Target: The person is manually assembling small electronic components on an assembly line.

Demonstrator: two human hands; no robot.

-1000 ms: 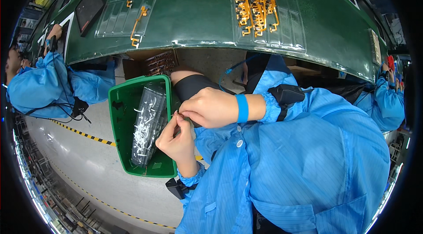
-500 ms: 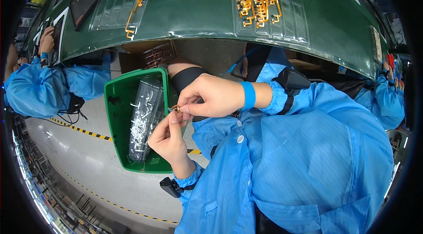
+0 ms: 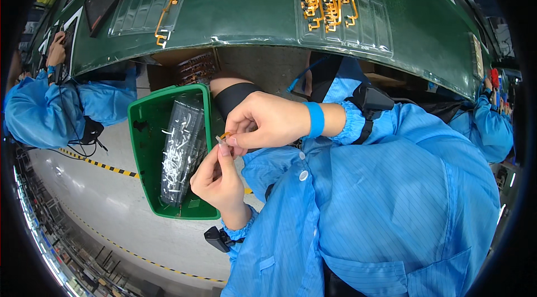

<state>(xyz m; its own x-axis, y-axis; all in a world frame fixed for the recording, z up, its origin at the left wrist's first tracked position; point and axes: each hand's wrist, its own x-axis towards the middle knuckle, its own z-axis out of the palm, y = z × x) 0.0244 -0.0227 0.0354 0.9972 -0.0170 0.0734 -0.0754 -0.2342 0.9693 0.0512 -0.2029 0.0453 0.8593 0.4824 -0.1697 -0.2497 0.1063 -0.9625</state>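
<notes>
My right hand [image 3: 274, 121], with a blue band at its wrist, is closed in a pinch on a small orange flex cable [image 3: 226, 135]. Most of that cable is hidden by the fingers. Just below, my left hand [image 3: 219, 182] has its thumb and forefinger pressed together on a small pale strip [image 3: 220, 140] at the cable's end. Whether strip and cable are still joined is too small to tell. Both hands are held at the right rim of a green bin [image 3: 140, 157], which contains clear plastic trays [image 3: 182, 146] and scattered white scraps.
Ahead is a green table [image 3: 240, 12]. On it, a clear tray [image 3: 363, 39] carries several orange flex cables, and another tray [image 3: 126, 26] at left has a few. A dark flat panel [image 3: 102, 3] lies farther left. A co-worker's blue sleeve [image 3: 42, 112] shows at far left.
The pale strip between my left fingertips shows more plainly and has tilted. My left hand has shifted slightly; the right hand stays nearly still. The view has moved a little.
</notes>
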